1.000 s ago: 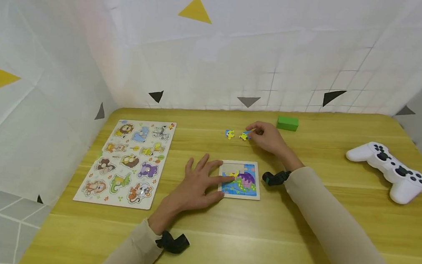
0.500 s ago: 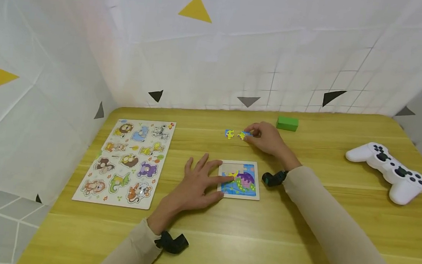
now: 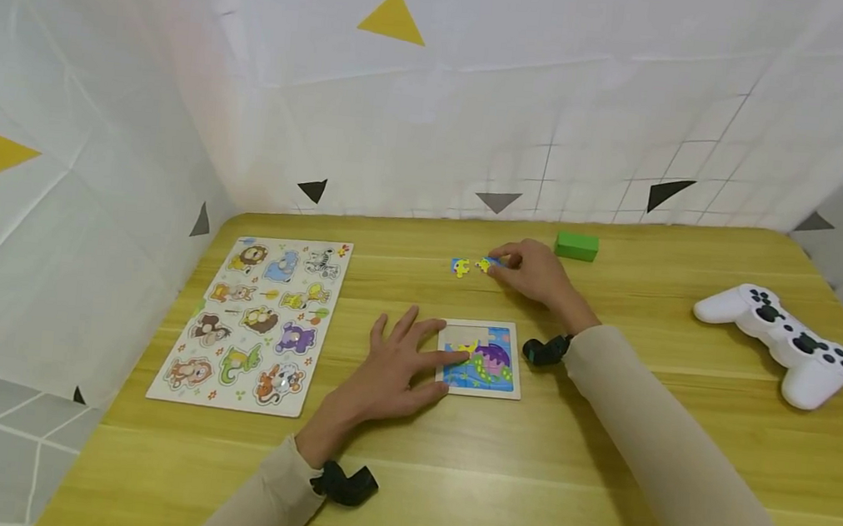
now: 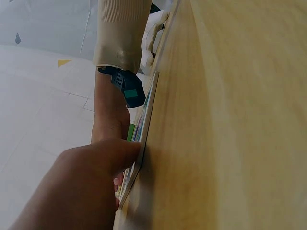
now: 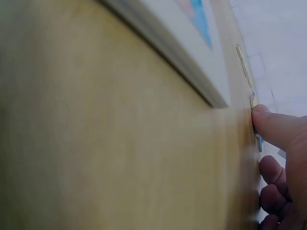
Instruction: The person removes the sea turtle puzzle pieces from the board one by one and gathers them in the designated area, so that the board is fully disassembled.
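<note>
In the head view a small framed jigsaw puzzle (image 3: pixel 489 392) lies flat on the table, its picture showing a purple shape on blue. The upper left of the frame has bare, pieceless board. My left hand (image 3: pixel 392 373) rests spread on its left side, index finger reaching over the picture; in the left wrist view the thumb (image 4: pixel 127 153) touches the frame's edge. Beyond the frame, my right hand (image 3: pixel 533 273) pinches a yellow-and-blue puzzle piece (image 3: pixel 483 264) between thumb and finger, partly covered. Just left of it lies another yellow-and-blue puzzle piece (image 3: pixel 459 267).
A large animal peg board (image 3: pixel 250 325) lies at the left. Behind my right hand is a green block (image 3: pixel 577 246), near the back wall. A white game controller (image 3: pixel 776 340) lies at the right.
My right hand has shifted slightly left and away from me with the puzzle piece, closer to the other piece. The left hand has stayed in place.
</note>
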A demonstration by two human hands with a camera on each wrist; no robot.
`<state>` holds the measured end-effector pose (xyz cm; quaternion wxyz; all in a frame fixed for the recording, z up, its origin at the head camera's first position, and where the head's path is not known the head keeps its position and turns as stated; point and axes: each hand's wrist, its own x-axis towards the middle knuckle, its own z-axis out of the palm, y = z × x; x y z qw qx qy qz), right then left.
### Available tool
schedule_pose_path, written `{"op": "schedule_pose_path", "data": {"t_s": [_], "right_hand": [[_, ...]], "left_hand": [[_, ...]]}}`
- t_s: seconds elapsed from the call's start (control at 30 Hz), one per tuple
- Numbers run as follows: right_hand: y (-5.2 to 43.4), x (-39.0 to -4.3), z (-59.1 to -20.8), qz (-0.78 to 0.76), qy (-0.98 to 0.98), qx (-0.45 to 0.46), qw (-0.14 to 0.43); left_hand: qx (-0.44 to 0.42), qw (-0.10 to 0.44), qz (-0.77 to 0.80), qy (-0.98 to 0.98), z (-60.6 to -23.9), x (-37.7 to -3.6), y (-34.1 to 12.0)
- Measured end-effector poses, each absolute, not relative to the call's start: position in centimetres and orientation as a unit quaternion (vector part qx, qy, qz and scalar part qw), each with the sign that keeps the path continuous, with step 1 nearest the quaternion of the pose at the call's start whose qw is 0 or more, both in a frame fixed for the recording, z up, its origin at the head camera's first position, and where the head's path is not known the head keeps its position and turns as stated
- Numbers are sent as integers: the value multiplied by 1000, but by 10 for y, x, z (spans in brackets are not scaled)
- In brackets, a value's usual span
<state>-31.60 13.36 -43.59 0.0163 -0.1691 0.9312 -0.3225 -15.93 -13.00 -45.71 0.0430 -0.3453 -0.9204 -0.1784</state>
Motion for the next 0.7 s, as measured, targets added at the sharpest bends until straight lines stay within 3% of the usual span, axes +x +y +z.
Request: {"op": "schedule_pose_path", "data": {"t_s": [0.7], "right_hand": [[136, -315, -437, -340, 925, -172, 10]], "left_hand": [[-342, 40, -176, -922, -458, -160, -130]]}}
